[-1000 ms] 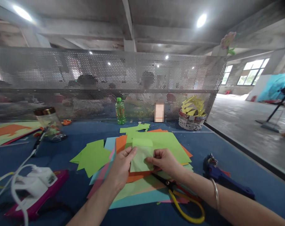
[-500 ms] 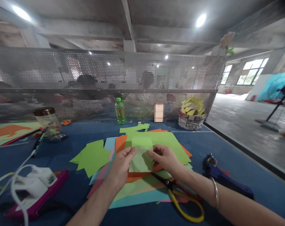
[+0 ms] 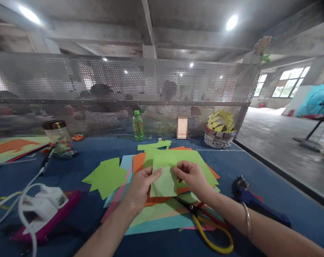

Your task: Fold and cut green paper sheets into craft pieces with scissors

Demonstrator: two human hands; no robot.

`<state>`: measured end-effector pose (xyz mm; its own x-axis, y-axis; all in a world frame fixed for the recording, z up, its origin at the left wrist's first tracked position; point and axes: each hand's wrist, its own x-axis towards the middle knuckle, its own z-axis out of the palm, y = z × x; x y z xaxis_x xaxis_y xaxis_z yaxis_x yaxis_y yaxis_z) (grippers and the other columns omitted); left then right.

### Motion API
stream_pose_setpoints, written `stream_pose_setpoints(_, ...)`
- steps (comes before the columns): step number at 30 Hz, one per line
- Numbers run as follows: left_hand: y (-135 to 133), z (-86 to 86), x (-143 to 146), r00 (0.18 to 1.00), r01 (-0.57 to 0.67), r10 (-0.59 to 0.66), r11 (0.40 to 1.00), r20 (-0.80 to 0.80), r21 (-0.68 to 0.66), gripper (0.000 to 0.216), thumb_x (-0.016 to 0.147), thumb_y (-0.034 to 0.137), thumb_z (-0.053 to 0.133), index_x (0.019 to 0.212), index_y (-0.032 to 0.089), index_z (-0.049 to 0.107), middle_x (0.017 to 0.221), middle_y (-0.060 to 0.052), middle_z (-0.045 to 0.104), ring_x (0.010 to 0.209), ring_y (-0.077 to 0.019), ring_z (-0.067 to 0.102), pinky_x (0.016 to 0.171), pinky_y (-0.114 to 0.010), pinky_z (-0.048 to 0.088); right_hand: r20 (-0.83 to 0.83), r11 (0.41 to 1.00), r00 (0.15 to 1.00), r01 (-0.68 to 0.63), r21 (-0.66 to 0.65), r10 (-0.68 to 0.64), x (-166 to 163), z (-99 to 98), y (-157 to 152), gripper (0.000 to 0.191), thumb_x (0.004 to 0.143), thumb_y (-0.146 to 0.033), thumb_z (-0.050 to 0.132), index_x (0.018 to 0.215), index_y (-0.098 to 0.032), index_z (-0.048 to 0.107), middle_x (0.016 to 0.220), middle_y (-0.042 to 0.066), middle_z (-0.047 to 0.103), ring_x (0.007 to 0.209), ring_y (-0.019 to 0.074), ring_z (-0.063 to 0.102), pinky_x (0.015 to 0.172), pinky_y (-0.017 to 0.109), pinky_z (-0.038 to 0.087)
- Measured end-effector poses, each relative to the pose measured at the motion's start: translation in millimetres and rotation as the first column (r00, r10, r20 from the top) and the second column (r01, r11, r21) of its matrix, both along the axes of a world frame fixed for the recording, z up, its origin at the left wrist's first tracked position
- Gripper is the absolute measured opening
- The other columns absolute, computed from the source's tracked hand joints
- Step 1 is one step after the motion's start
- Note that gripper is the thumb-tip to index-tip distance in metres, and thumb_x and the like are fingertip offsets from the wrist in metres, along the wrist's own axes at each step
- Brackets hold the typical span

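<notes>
My left hand (image 3: 140,187) and my right hand (image 3: 192,175) both pinch the upper part of a small light green paper piece (image 3: 165,182), held upright just above a stack of coloured paper sheets (image 3: 162,214) on the blue table. The left thumb and fingers press its left edge, and the right fingertips grip its top right corner. Yellow-handled scissors (image 3: 204,228) lie on the stack just under my right wrist, which wears a metal bangle.
A blue glue gun (image 3: 254,203) lies at the right. Loose green paper cut-offs (image 3: 105,176) lie left of the stack. A white charger with cables on a pink case (image 3: 41,207) sits front left. At the back stand a glass jar (image 3: 59,139), a green bottle (image 3: 138,125), a paper basket (image 3: 219,134) and a perforated metal screen (image 3: 124,92) with people behind.
Both hands have lifted the green piece slightly and the right hand has moved up from its lower right edge to its top corner.
</notes>
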<state>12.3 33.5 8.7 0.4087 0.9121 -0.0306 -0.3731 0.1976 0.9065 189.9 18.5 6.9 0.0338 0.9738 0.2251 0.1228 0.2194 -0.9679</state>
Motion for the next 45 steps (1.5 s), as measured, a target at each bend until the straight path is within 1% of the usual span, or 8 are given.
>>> stream_pose_setpoints(14, 0.4, -5.2, 2.7, 0.996, -0.07, 0.066, 0.995, -0.06, -0.071, 0.034, 0.062, 0.034, 0.083, 0.089, 0.014, 0.075, 0.077, -0.008, 0.076, 0.062, -0.0207, 0.068, 0.064, -0.033, 0.054, 0.065, 1.0, 0.998, -0.012, 0.029, 0.01, -3.1, -3.6, -3.5, 0.031, 0.077, -0.044, 0.065, 0.065, -0.019, 0.051, 0.053, -0.005, 0.049, 0.049, 0.0103, 0.047, 0.049, 0.023, 0.04)
stream_pose_setpoints(23, 2.0, -1.6, -0.8, 0.993, -0.099, 0.093, 0.99, -0.07, -0.098, 0.034, 0.058, 0.033, 0.084, 0.082, 0.011, 0.073, 0.076, -0.012, 0.075, 0.062, -0.0224, 0.068, 0.063, -0.034, 0.054, 0.274, 0.983, 0.944, -0.17, -0.073, 0.184, 19.5, 21.3, -5.5, 0.034, 0.088, -0.05, 0.05, 0.084, -0.018, 0.058, 0.071, 0.001, 0.061, 0.062, 0.013, 0.057, 0.057, 0.024, 0.047)
stream_pose_setpoints(28, 7.3, -3.4, -6.5, 0.992, -0.111, 0.104, 0.989, -0.07, -0.095, 0.03, 0.062, 0.034, 0.082, 0.081, 0.013, 0.074, 0.076, -0.01, 0.075, 0.063, -0.0224, 0.068, 0.066, -0.035, 0.054, 0.547, 0.963, 0.793, -0.202, -0.176, 0.267, 50.8, 36.8, -52.7, 0.01, 0.08, -0.027, 0.065, 0.074, -0.02, 0.066, 0.066, 0.001, 0.064, 0.061, 0.0148, 0.055, 0.057, 0.025, 0.039)
stream_pose_setpoints(29, 8.1, -4.0, -7.3, 0.992, -0.112, 0.106, 0.989, -0.07, -0.093, 0.029, 0.062, 0.034, 0.082, 0.081, 0.013, 0.074, 0.075, -0.01, 0.075, 0.064, -0.0223, 0.068, 0.067, -0.035, 0.054, 0.688, 0.97, 0.685, -0.162, -0.179, 0.241, 53.7, 37.9, -66.1, 0.005, 0.08, -0.025, 0.063, 0.079, -0.022, 0.066, 0.069, 0.0, 0.064, 0.061, 0.0157, 0.055, 0.056, 0.025, 0.039)
stream_pose_setpoints(32, 9.5, -5.9, -8.8, 0.99, -0.13, 0.123, 0.988, -0.076, -0.088, 0.029, 0.063, 0.033, 0.082, 0.082, 0.013, 0.074, 0.077, -0.01, 0.075, 0.065, -0.0222, 0.069, 0.069, -0.035, 0.054, 0.848, 0.972, 0.474, -0.123, -0.203, 0.237, 55.2, 34.5, -100.0, 0.018, 0.081, -0.023, 0.062, 0.098, -0.025, 0.064, 0.098, 0.005, 0.067, 0.088, 0.0222, 0.062, 0.074, 0.028, 0.044)
stream_pose_setpoints(34, 9.6, -6.6, -9.3, 0.988, -0.136, 0.13, 0.987, -0.079, -0.084, 0.03, 0.063, 0.032, 0.083, 0.083, 0.012, 0.074, 0.08, -0.01, 0.075, 0.067, -0.0225, 0.069, 0.07, -0.035, 0.054, 0.868, 0.973, 0.438, -0.101, -0.209, 0.232, 53.8, 27.6, -112.4, 0.032, 0.083, -0.023, 0.06, 0.114, -0.025, 0.06, 0.112, 0.009, 0.065, 0.1, 0.0247, 0.061, 0.084, 0.031, 0.044)
stream_pose_setpoints(39, 11.1, -7.4, -11.9, 0.992, -0.099, 0.095, 0.994, -0.082, -0.048, 0.029, 0.065, 0.033, 0.081, 0.084, 0.013, 0.075, 0.079, -0.01, 0.076, 0.068, -0.0229, 0.07, 0.072, -0.035, 0.054, 0.841, 0.978, 0.499, -0.123, -0.167, 0.207, 60.1, 12.3, -115.9, 0.05, 0.077, -0.012, 0.055, 0.124, -0.028, 0.056, 0.112, 0.007, 0.067, 0.102, 0.0236, 0.062, 0.087, 0.029, 0.045)
stream_pose_setpoints(45, 17.6, -10.5, -14.3, 0.993, -0.09, 0.088, 0.996, -0.079, -0.021, 0.028, 0.065, 0.034, 0.081, 0.084, 0.014, 0.075, 0.079, -0.01, 0.075, 0.068, -0.0227, 0.07, 0.069, -0.034, 0.055, 0.744, 0.992, 0.657, -0.042, -0.123, 0.12, 91.2, 20.9, -90.9, 0.048, 0.071, -0.013, 0.058, 0.118, -0.026, 0.064, 0.086, 0.005, 0.071, 0.07, 0.0192, 0.063, 0.063, 0.026, 0.046)
